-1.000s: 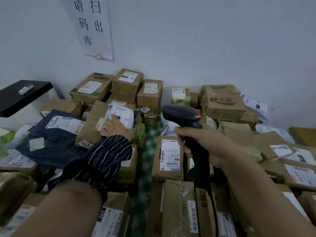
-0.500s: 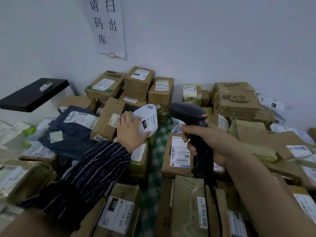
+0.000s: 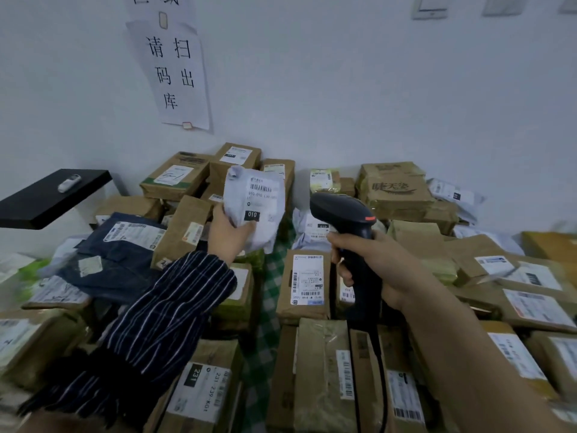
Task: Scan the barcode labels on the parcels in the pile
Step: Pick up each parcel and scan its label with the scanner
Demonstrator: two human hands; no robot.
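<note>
My left hand [image 3: 229, 235] grips a crumpled white mailer bag [image 3: 254, 207] by its lower left corner, thumb across the front, and holds it raised above the pile of parcels [image 3: 307, 282] with its label facing me. That label shows one barcode, a line starting 010-010 whose end blurs out, and a black tag [image 3: 252, 215] reading 010. My right hand [image 3: 384, 270] is clenched round the grip of a black barcode scanner [image 3: 343, 210]. Its head sits just right of the bag, with one orange-red mark on its side. Its cable [image 3: 382, 385] runs down and is cut off at the bottom edge.

Two paper sheets hang on the wall. The lower sign [image 3: 175, 73] reads 请扫码出库. The upper one [image 3: 156, 4] is cropped, leaving what is probably 区域. Three wall plates [image 3: 432, 7] are cut off along the top right.

By my striped sleeve [image 3: 162, 314], one carton [image 3: 199, 389] is marked 231 and 231-239-K01. A brown carton at the back right [image 3: 393, 190] has large printed characters I cannot make out. One navy mailer [image 3: 121, 254] lies on the left, its label too small to read. The pile runs off both sides, so I cannot count it, and a green checked cloth [image 3: 268, 276] shows in the gaps between parcels. One black shelf [image 3: 53, 198] holds one small white device [image 3: 69, 182]
</note>
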